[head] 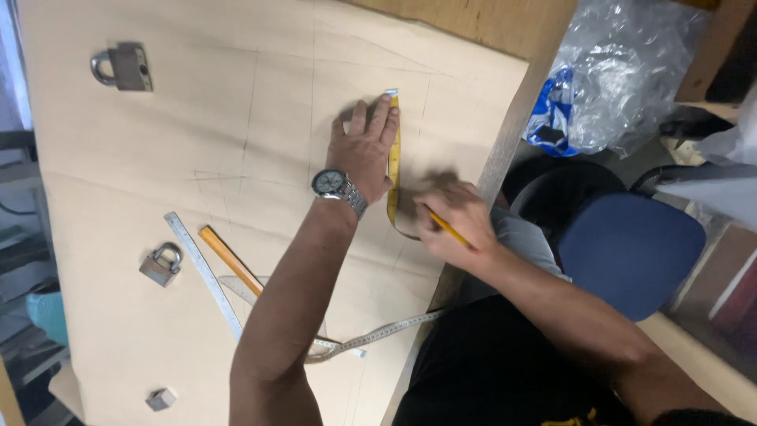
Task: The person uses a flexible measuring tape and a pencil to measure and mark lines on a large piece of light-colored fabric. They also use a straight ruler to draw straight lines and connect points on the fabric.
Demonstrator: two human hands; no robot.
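My left hand (365,142), with a metal wristwatch (337,188) on its wrist, lies flat on a large sheet of tan pattern paper (197,150). It presses down a yellow curved ruler (393,158) that runs along the fingers' right side. My right hand (451,219) grips a yellow pencil (449,229) with its tip at the lower, curved end of that ruler. Faint pencil lines cross the paper.
Two padlocks (123,66) (161,264) and a small metal block (160,399) rest on the paper as weights. A steel ruler (203,272), a yellow-orange ruler (229,259) and a tape measure (378,335) lie near my left forearm. A blue chair (631,252) and plastic bags (615,71) are at the right.
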